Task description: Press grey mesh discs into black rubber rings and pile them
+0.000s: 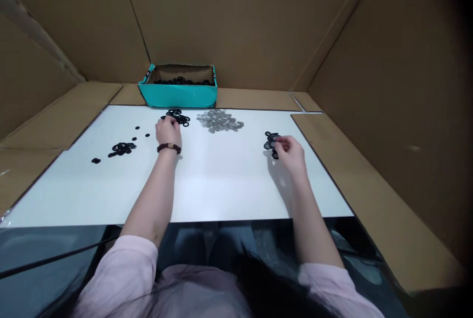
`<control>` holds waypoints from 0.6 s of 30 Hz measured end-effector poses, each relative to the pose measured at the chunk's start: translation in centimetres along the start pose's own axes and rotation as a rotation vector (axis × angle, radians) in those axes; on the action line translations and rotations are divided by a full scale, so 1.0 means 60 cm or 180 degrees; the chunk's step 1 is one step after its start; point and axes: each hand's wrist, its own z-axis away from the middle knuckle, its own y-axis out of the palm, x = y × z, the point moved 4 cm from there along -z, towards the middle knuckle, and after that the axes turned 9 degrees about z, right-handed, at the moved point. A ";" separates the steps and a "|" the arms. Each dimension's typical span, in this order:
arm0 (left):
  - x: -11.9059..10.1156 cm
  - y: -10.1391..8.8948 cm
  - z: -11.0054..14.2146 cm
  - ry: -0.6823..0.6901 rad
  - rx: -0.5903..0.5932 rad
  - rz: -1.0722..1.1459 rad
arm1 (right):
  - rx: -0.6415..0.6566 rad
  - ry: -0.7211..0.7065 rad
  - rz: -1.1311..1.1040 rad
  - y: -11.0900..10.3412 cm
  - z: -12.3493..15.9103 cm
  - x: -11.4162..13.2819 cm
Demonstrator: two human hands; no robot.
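Note:
My left hand (169,132) reaches to the near edge of a pile of black rings (180,119), its fingers bent down and closed. The fingertips are mostly hidden, so what they hold does not show. On the right, my right hand (291,154) is closed in a pinch over a small cluster of black rings with grey discs in them (269,144). A dark-rimmed grey disc shows at its thumb and fingertips. Between the hands, toward the back, lies a heap of translucent grey discs (221,122).
A turquoise box (179,95) holding more black rings stands behind the white board (221,185). Another black pile (122,148) lies at left, with a few loose black pieces (96,160) around it. Cardboard walls (236,22) enclose the back and sides.

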 end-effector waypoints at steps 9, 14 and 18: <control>0.040 0.009 -0.017 -0.0115 -0.0061 -0.0152 | -0.0454 0.0066 0.1471 -0.040 0.026 -0.068; 0.008 0.018 -0.006 -0.0281 -0.0070 0.1052 | -0.0455 -0.0314 0.0666 0.000 0.020 0.007; -0.058 0.083 0.045 -0.0203 0.0963 0.2157 | 0.1068 0.0079 -0.0771 0.120 0.019 0.089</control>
